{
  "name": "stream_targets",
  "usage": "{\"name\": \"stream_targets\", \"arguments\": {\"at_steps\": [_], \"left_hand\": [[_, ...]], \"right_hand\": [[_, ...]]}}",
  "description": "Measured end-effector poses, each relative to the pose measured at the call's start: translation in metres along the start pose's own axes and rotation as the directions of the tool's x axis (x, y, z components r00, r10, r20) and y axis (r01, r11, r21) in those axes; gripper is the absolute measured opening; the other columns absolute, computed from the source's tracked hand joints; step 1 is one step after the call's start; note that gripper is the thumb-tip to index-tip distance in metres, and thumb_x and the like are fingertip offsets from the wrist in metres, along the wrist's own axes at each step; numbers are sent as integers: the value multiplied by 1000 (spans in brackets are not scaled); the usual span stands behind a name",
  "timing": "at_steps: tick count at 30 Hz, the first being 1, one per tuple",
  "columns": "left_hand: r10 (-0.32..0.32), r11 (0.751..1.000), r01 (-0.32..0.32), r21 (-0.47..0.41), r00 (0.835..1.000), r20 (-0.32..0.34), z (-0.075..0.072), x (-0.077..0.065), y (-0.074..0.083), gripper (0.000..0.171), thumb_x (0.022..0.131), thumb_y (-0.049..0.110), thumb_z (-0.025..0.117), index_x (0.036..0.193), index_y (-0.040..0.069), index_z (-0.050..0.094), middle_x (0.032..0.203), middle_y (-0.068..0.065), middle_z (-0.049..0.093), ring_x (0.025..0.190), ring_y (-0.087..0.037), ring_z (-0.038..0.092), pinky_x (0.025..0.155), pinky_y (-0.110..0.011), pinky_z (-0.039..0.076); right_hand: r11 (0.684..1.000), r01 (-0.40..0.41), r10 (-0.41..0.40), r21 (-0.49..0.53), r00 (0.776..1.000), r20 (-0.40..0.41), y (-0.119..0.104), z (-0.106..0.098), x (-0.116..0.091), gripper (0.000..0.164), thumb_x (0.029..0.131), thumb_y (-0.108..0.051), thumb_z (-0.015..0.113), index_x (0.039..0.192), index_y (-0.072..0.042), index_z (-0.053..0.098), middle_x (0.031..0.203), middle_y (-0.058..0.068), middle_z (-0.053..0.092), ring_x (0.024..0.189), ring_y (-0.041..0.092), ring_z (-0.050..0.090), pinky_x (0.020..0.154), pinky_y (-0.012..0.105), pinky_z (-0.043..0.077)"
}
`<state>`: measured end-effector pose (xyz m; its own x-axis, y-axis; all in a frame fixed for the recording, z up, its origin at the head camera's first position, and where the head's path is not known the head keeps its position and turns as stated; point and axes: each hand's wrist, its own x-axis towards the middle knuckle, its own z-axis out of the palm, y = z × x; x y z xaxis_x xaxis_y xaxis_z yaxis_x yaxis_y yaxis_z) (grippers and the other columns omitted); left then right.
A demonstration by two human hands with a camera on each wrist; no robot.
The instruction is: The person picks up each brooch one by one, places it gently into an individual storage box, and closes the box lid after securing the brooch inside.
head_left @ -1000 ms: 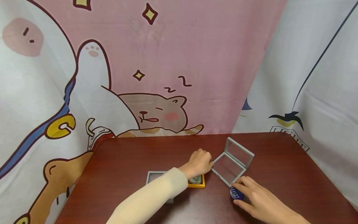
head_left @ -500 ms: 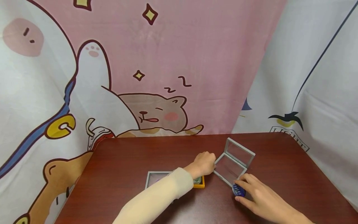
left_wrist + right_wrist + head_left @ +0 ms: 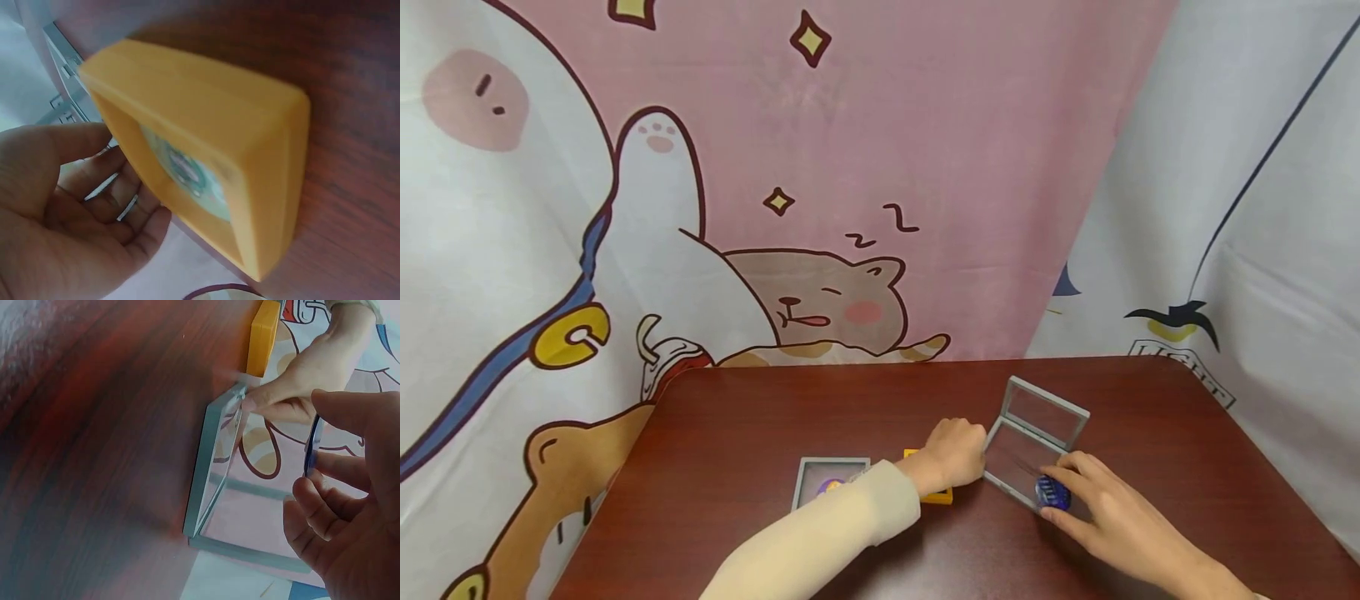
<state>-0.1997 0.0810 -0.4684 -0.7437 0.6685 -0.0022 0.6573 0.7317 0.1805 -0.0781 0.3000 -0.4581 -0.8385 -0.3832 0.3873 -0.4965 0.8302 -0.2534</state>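
A grey hinged display frame [image 3: 1048, 395] with clear film windows lies on the table, its lid raised. My left hand [image 3: 957, 454] pinches its left edge, the thumb at the rim in the right wrist view. Between thumb and fingers my right hand [image 3: 1116, 521] holds a round blue badge [image 3: 1052, 493] by its edge. This badge overlaps the front right corner of the grey frame in the head view. Seen from the right wrist, the badge [image 3: 311, 447] is edge-on, above the open frame [image 3: 203, 469].
Beside my left wrist lies a yellow frame [image 3: 187, 94] with a greenish badge inside, partly hidden in the head view. Another grey frame [image 3: 831, 461] with a purple and orange badge [image 3: 831, 485] lies farther left, under my left sleeve [image 3: 842, 525]. A printed cloth [image 3: 970, 208] hangs behind the table [image 3: 760, 408].
My right hand has moved slightly right and up with the blue badge, from the frame's front corner to over it. My left hand has shifted a little right along the frame's edge.
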Motion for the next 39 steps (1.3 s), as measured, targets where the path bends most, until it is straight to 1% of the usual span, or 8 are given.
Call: {"name": "stream_targets", "arguments": {"at_steps": [3, 7, 11, 16, 20, 24, 31, 39], "left_hand": [[13, 999, -12, 41, 1000, -18, 0, -5, 6, 38, 91, 14, 71, 59, 18, 52, 57, 7, 53, 59, -13, 55, 64, -29, 47], [25, 999, -25, 47, 1000, -7, -1, -12, 13, 41, 92, 12, 70, 57, 18, 50, 55, 7, 48, 57, -11, 48, 61, -28, 41], [18, 998, -18, 68, 1000, 4, -1, -18, 20, 42, 92, 13, 69, 55, 18, 50, 54, 7, 46, 58, -11, 45, 62, -27, 38], [15, 997, -15, 81, 1000, -5, 1, -23, 25, 37, 90, 16, 73, 57, 19, 56, 57, 6, 56, 61, -14, 54, 64, -27, 40], [22, 994, -19, 111, 999, -27, 2, -26, 26, 30, 87, 20, 76, 61, 21, 61, 62, 5, 63, 63, -15, 59, 64, -28, 42], [18, 992, -15, 124, 999, -28, 3, -29, 28, 27, 85, 21, 77, 62, 21, 63, 64, 5, 65, 63, -15, 60, 63, -28, 42], [14, 985, -7, 173, 999, -40, 5, -36, 36, 25, 84, 24, 78, 64, 22, 64, 67, 5, 68, 63, -14, 61, 61, -29, 43], [-11, 987, 9, 161, 1000, 13, 2, -41, 43, 22, 86, 26, 76, 67, 22, 66, 72, 5, 70, 68, -13, 61, 67, -29, 42]], "right_hand": [[999, -36, 36, -4, 999, 5, 2, -1, 2, 49, 80, -26, 92, 120, -7, 74, 114, -10, 57, 95, 3, 54, 73, 25, 53], [998, -63, 63, -13, 998, 1, 4, 0, 5, 49, 81, -27, 92, 121, -5, 74, 115, -7, 59, 97, 6, 56, 74, 28, 55], [997, -71, 71, -14, 997, -11, 5, 1, 9, 49, 81, -28, 91, 121, -6, 74, 115, -5, 60, 99, 9, 56, 75, 31, 56], [998, -63, 63, -7, 997, -39, 8, 6, 13, 48, 80, -26, 92, 119, -4, 74, 115, -4, 60, 99, 11, 57, 75, 31, 55], [999, -43, 43, 13, 998, -51, 10, 10, 17, 46, 80, -22, 92, 118, -2, 74, 113, -4, 59, 95, 8, 56, 72, 27, 52], [998, -58, 58, 36, 998, -24, 10, 13, 20, 46, 82, -22, 91, 119, -1, 73, 112, -3, 59, 90, 8, 54, 68, 25, 50], [995, -96, 95, 8, 994, 47, 12, 18, 22, 47, 84, -23, 89, 122, 0, 72, 112, 0, 61, 92, 10, 56, 73, 31, 52], [997, -82, 81, 11, 992, 93, 16, 26, 24, 47, 85, -25, 89, 120, 0, 72, 111, 0, 62, 90, 7, 55, 72, 29, 52]]}}
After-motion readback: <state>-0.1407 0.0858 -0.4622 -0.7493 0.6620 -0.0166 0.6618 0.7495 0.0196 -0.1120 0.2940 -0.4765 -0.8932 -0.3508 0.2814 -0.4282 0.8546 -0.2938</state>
